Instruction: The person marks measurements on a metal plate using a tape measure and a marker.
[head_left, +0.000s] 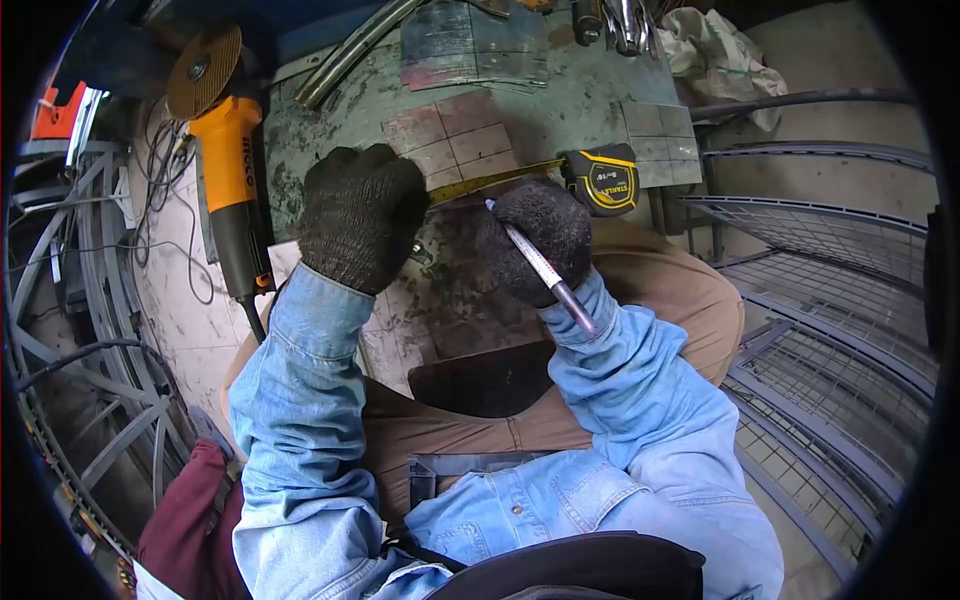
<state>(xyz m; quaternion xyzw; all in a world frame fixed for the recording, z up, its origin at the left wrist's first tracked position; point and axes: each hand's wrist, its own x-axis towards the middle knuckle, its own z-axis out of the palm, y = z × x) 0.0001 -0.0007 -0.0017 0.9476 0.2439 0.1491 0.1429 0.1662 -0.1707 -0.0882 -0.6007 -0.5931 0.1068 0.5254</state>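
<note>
My left hand (365,215), in a dark knit glove, is closed at the left end of a tape measure's yellow blade (485,183). The fingertips are hidden beneath the fist. The blade runs right to the black and yellow tape measure case (605,182), which lies just beyond my right hand. My right hand (545,235), also gloved, is wrapped round a white and dark marker pen (540,262), held at a slant just below the blade. Under the blade lies a metal sheet (450,135) marked with grid lines.
An orange and black angle grinder (232,165) lies left of my left hand, its cord trailing down. A metal pipe (355,55), more metal sheets (470,45) and a gridded plate (660,140) are farther back. Metal mesh racks (820,230) stand at right. Another person's maroon clothing (190,520) shows lower left.
</note>
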